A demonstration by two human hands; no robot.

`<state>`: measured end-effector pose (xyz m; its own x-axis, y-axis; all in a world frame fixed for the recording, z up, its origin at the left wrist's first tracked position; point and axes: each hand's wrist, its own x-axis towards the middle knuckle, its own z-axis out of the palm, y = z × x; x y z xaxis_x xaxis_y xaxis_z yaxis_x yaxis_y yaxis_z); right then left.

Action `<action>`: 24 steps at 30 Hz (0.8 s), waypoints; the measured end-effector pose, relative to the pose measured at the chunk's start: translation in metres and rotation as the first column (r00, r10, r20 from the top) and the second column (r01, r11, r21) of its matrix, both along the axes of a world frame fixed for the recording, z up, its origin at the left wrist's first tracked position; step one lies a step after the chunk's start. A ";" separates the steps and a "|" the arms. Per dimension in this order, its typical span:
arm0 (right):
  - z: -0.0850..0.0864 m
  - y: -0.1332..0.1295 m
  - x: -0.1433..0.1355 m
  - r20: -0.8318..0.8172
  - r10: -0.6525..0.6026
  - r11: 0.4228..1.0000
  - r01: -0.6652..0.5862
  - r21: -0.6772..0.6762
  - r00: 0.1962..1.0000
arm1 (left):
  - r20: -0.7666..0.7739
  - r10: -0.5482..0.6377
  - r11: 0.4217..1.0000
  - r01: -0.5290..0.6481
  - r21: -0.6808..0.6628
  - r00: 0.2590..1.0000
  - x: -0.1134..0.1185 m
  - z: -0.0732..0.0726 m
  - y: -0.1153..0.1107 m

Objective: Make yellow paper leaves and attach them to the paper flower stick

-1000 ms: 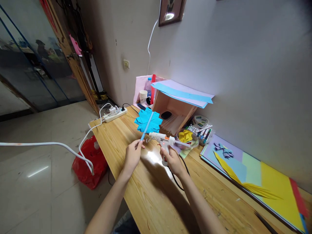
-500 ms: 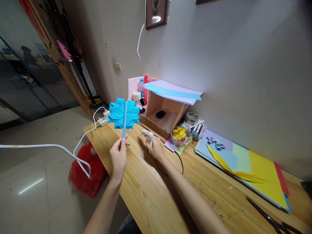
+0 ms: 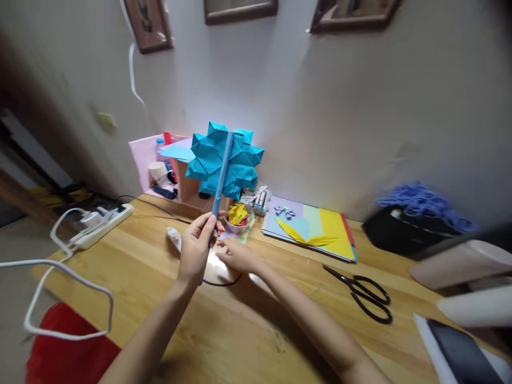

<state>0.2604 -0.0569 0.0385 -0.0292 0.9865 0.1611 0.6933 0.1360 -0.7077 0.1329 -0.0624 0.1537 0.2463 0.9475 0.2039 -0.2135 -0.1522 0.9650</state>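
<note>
A blue folded-paper flower with a light blue paper stick down its back is held up over the table. My left hand is closed round the lower part of the stick. Just right of it, my right hand is near the stick with its fingers apart, and nothing shows in it. The white glue gun stands on the table left of my left hand, partly hidden by it. Behind my hands is a bowl of yellow and red paper pieces.
Coloured sheets with yellow strips lie against the wall. Black scissors rest on the right. A power strip with white cables is at the left edge. A black bag and white rolls stand far right.
The view has turned right. My right hand has let go of the glue gun, which now stands on the table. My left hand still holds the flower, now nearer the camera.
</note>
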 end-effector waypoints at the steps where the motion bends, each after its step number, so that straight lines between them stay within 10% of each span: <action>1: 0.002 -0.014 0.033 0.020 -0.141 0.990 0.141 -0.011 0.990 | 0.001 -0.037 0.999 0.037 0.012 0.999 0.012 0.002 0.002; 5: 0.006 -0.075 0.164 0.094 -0.537 0.843 0.537 0.020 0.839 | 0.034 -0.174 0.984 0.174 0.026 0.984 0.063 0.004 0.006; 9: -0.004 -0.117 0.232 0.167 -0.579 0.811 0.585 0.015 0.798 | 0.069 -0.277 0.961 0.278 -0.007 0.958 0.108 -0.004 0.004; 17: -0.010 -0.126 0.252 0.150 -0.474 0.876 0.482 -0.017 0.868 | 0.010 -0.273 0.961 0.274 -0.030 0.962 0.151 -0.029 0.012; 24: 0.047 -0.145 0.238 0.136 -0.426 0.904 0.414 0.107 0.894 | -0.100 -0.311 0.950 0.304 -0.075 0.945 0.154 -0.044 0.010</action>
